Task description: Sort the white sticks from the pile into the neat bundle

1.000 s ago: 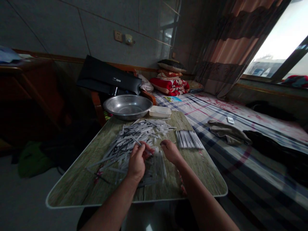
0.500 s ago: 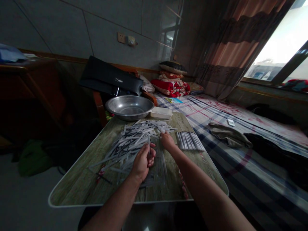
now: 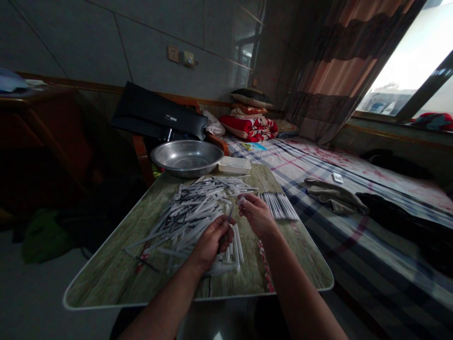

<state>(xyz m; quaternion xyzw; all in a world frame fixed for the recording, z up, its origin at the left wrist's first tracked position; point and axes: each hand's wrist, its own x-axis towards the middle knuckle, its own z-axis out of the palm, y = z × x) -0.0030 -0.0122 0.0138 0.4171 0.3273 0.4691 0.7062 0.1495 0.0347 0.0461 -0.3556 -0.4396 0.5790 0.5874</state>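
Pens [image 3: 279,206], white with dark ends, by right edge of table [image 3: 116,278]; one thin pen [image 3: 230,213] tilted upward in closed left hand [image 3: 215,236]; small white piece [image 3: 241,200] pinched in bent right hand [image 3: 257,213].

Looks forward and down from 1 head-worn camera, close above left hand [image 3: 212,237] and right hand [image 3: 259,215], across table [image 3: 116,278] to wall [image 3: 152,52] behind, with bed [image 3: 307,165] off right.

The wide, round silver basin [image 3: 187,160] is smooth, shiny metal. The shallow, off-white rectangular tray [image 3: 232,168] looks like plastic, as do the slim, straight white-and-black tubes [image 3: 200,203] – smooth-sided and faintly glossy. The green-brown rectangular tabletop [image 3: 113,278] has a matt wood-grain finish; the blue-and-white plaid bedspread [image 3: 297,165] – dull cloth.
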